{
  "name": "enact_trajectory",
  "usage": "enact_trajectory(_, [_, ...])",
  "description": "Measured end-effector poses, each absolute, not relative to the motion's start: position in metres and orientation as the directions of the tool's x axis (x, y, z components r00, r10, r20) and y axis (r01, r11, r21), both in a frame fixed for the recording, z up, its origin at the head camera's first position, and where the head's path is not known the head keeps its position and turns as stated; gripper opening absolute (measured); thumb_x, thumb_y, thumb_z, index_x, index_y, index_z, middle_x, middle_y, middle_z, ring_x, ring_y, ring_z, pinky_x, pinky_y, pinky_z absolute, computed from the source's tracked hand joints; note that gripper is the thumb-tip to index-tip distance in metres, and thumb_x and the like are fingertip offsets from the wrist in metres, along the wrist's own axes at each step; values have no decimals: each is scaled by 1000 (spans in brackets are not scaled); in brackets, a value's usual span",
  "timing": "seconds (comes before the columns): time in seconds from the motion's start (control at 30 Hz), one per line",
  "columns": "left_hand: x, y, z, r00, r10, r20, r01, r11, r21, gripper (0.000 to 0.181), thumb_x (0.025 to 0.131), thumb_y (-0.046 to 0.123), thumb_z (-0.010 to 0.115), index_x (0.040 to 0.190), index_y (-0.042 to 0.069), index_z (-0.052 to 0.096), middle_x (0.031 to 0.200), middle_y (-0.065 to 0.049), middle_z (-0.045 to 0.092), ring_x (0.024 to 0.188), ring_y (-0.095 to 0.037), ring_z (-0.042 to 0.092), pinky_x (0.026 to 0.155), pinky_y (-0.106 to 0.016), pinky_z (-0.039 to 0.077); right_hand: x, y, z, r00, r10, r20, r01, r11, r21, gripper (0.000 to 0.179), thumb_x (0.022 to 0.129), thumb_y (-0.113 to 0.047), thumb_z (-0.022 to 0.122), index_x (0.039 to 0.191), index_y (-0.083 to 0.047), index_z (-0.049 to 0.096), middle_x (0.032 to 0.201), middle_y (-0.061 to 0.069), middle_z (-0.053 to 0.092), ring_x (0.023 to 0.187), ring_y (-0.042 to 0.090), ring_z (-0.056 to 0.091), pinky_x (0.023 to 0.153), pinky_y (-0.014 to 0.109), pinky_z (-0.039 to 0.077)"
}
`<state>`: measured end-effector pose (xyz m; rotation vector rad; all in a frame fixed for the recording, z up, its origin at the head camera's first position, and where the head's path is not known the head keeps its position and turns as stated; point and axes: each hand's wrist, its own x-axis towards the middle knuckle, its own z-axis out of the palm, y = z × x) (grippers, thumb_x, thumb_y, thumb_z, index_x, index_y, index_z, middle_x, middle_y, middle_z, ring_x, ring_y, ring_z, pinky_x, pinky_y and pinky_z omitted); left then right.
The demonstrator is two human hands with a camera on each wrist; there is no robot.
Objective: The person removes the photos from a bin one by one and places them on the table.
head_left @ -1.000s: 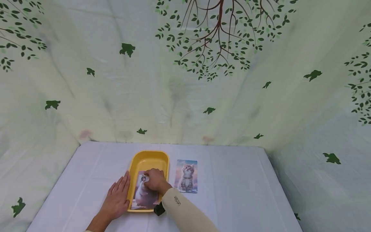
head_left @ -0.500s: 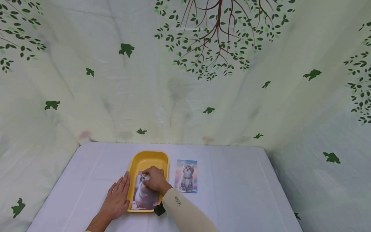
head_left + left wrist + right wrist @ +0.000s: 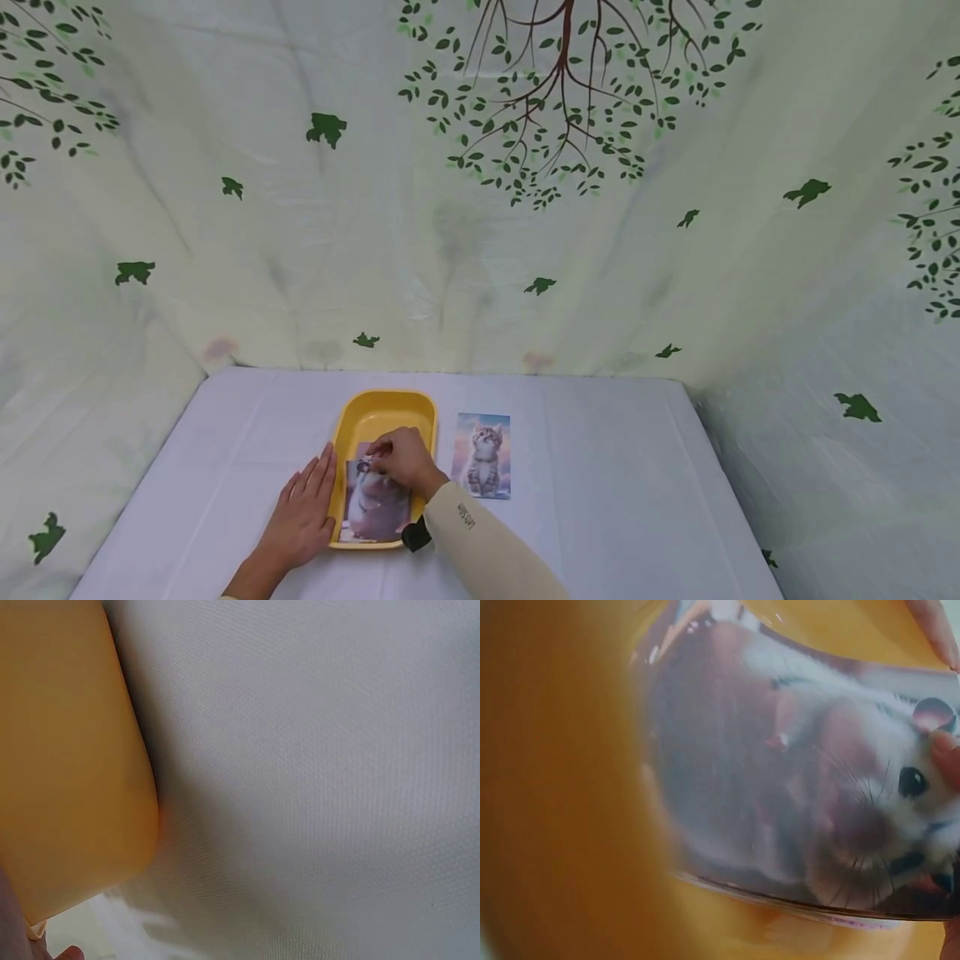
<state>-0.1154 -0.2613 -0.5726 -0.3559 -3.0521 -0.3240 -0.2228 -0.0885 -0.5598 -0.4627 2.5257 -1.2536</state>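
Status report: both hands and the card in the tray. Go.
Right hand pinches animal card over yellow tray. Left hand against tray's left side. Kitten card lies outside tray; no obstruction seen.

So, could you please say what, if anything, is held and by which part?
The right grip pinches the rodent card by its far edge, near the pictured ear; the left grip touches the tray.

A rectangular, round-cornered yellow plastic tray (image 3: 385, 412) lies with its long axis running from 6 to 12 o'clock, the left hand (image 3: 303, 508) resting against its 9 o'clock wall. Inside, toward 6 o'clock, a glossy rectangular picture card showing a pale, whiskered rodent (image 3: 378, 510) is bowed, its 12 o'clock end pinched by the right hand (image 3: 407, 459).
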Motion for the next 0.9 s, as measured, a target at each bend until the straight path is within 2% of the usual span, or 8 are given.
enact_trajectory(0.13, [-115,-261,-572,-973,219,67,229,951,207,81,82,14,58,149,-8,17,157,-18,17,137,-43,24,107,-62,23,-224,-88,-557,-900,-419,-122,-174,601,-780,6,82,-14,75,85,-17,79,70,-14,64,63,1,53,57,15,47])
enact_trajectory(0.23, [-116,-261,-572,-974,217,70,227,951,211,80,81,14,58,148,-9,19,158,-18,17,137,-43,24,107,-62,22,-224,-88,-557,-896,-428,-121,-189,612,-768,7,84,-17,73,86,-20,79,76,-16,66,69,-1,54,65,13,48])
enact_trajectory(0.6, [-115,-260,-570,-975,213,67,223,954,201,81,81,15,60,148,-8,20,158,-17,16,136,-43,25,107,-63,24,-220,-83,-558,-891,-454,0,-273,534,-800,15,83,-15,73,97,-16,79,94,-15,72,92,-6,62,82,13,49])
enact_trajectory(0.77, [-115,-261,-571,-974,211,77,223,954,199,82,81,16,60,148,-8,20,158,-17,15,136,-43,26,107,-63,24,-220,-83,-559,-886,-463,31,-317,555,-769,14,84,-17,73,96,-18,80,91,-16,73,91,-7,62,82,13,48])
enact_trajectory(0.9, [-116,-261,-572,-975,211,66,220,954,203,81,81,15,59,148,-8,19,158,-17,14,136,-43,25,107,-63,23,-221,-84,-561,-883,-468,21,-300,531,-793,9,84,-18,73,90,-18,80,87,-16,71,83,-6,60,75,12,49])
